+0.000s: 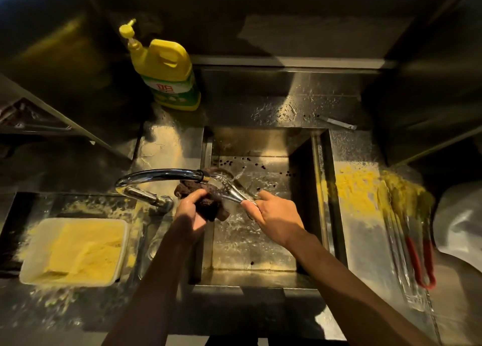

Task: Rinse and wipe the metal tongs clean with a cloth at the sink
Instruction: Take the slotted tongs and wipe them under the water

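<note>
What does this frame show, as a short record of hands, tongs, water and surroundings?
left hand: grips a dark cloth beside the tongs' head
right hand: holds the metal tongs by the handle end
tongs position: over the sink, head under the faucet spout
water: appears to run onto the tongs
left counter: yellow soap bottle; tray of yellow crumbs
right counter: red-handled tongs; yellow crumb spill
</note>
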{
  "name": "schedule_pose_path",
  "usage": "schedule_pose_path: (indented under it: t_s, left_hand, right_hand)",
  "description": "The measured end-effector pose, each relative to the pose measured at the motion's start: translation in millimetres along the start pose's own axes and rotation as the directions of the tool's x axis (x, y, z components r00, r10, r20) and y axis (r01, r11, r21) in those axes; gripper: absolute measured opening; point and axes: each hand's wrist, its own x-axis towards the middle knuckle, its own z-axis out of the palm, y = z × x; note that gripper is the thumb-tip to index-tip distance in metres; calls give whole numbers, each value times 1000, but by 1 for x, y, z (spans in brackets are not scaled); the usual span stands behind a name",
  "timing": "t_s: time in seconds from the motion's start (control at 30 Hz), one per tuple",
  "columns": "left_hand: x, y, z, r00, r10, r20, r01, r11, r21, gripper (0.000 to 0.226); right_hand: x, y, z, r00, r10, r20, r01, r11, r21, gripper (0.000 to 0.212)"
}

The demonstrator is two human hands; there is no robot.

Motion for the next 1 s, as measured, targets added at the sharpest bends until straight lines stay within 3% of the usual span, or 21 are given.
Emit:
schedule_pose_path:
  t_s: [0.13, 0.3, 0.4, 0.47, 0.57, 0.63, 0.7, 0.8, 0.9, 0.93, 1.0]
  left_hand:
    - [2, -10, -1, 999, 29, 22, -33, 982, 185, 34]
    - [10, -17, 5, 988, 127, -87, -89, 932, 351, 33]
    - [13, -22, 15, 958, 242, -157, -177, 924, 340, 28]
    - [13, -23, 22, 950, 271, -155, -234, 946, 223, 27]
    - [5, -15, 24, 973, 223, -62, -202, 948, 246, 18]
    - [-1, -7, 19, 964, 224, 145, -262, 898, 354, 17]
    - [-9, -4, 17, 923, 206, 326, -318, 884, 343, 18]
    - [-10, -7, 19, 967, 150, 207, -209, 931, 300, 9]
    - [5, -21, 16, 994, 105, -34, -90, 946, 311, 17]
    - [10, -25, 14, 988, 131, -86, -98, 943, 318, 17]
    - [12, -31, 16, 967, 250, -43, -228, 931, 284, 7]
  right_hand:
    - [-4, -8, 3, 999, -26, 43, 26, 1000, 7, 74]
    - [-4, -13, -1, 997, -59, 47, 59, 998, 1, 68]
    - [-5, -16, 1, 997, -67, 47, 67, 998, -13, 63]
    - [-4, -16, 0, 998, -56, 36, 56, 998, 5, 61]
    - [-3, -11, -2, 999, -8, 40, 7, 1000, 26, 63]
    - [-4, -5, -3, 999, 39, 25, -40, 997, 69, 65]
    - [-5, 0, -2, 998, 62, 13, -63, 992, 113, 65]
    - [-5, 2, -6, 1000, 5, 29, -8, 995, 94, 62]
    - [-2, -2, -13, 993, -46, 107, 44, 999, 25, 69]
    - [-1, -5, -14, 990, -55, 126, 54, 998, 12, 70]
    - [-1, -11, -11, 988, -76, 131, 75, 997, 17, 71]
